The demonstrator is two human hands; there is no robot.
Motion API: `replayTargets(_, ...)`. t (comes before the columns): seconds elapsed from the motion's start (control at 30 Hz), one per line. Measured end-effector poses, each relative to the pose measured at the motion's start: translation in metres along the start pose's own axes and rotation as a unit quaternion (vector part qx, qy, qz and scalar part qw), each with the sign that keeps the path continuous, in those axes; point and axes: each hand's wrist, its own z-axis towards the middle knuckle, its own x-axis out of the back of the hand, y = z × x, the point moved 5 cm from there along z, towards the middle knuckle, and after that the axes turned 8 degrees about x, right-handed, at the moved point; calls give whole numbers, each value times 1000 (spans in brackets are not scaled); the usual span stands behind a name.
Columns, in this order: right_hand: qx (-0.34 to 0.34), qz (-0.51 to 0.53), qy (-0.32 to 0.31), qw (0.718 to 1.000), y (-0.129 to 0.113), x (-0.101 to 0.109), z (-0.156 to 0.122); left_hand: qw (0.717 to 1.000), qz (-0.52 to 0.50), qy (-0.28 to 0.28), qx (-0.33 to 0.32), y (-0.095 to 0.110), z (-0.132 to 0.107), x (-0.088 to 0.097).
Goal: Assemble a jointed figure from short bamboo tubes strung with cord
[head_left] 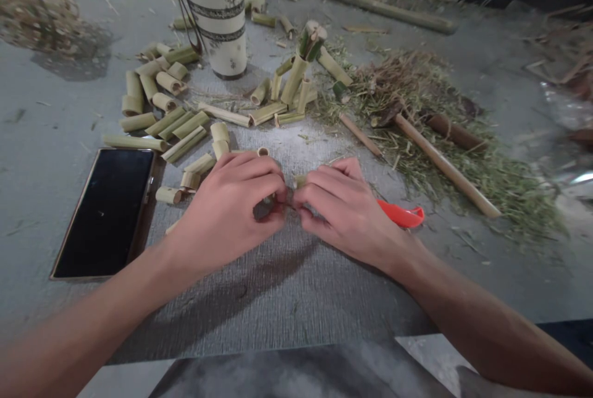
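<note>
Both hands meet low over the front middle of the grey table (259,317). Fingers of my left hand (231,203) are curled, tips pressed together, around something small that they mostly hide; a dark patch shows inside the curl. Facing it, my right hand (343,212) pinches with bent fingers. A thin brownish bit (290,204) shows between the two sets of fingertips, too small to name. Just beyond the right fingertips is a short green bamboo piece (300,180). A small bamboo tube (262,152) peeks out past my left knuckles.
Cut bamboo pieces (185,123) lie left of centre, by a black phone (104,212). A tall patterned cup (217,21) stands behind them. Rightward are a shavings heap (463,163), a wooden-handled tool (447,166) and a red handle-like piece (403,214) beside my right wrist.
</note>
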Motion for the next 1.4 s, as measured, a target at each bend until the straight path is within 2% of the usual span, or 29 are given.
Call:
replayTargets(0.23,-11,7,-8,1000,0,-1,1,999,1,-10,-30,0,1,-4)
replayTargets(0.63,-4,4,-9,1000,2,-1,0,1000,2,-10,-17,0,0,-2)
replayTargets(0.87,-5,0,-11,1000,0,-1,1,999,19,0,-39,0,0,-3)
replayTargets(1.2,-8,-6,-3,1000,2,0,0,1000,-1,-19,9,-2,0,1)
replayTargets(1.4,-8,-2,-3,1000,1,-1,0,1000,-1,-9,-22,1,0,-2)
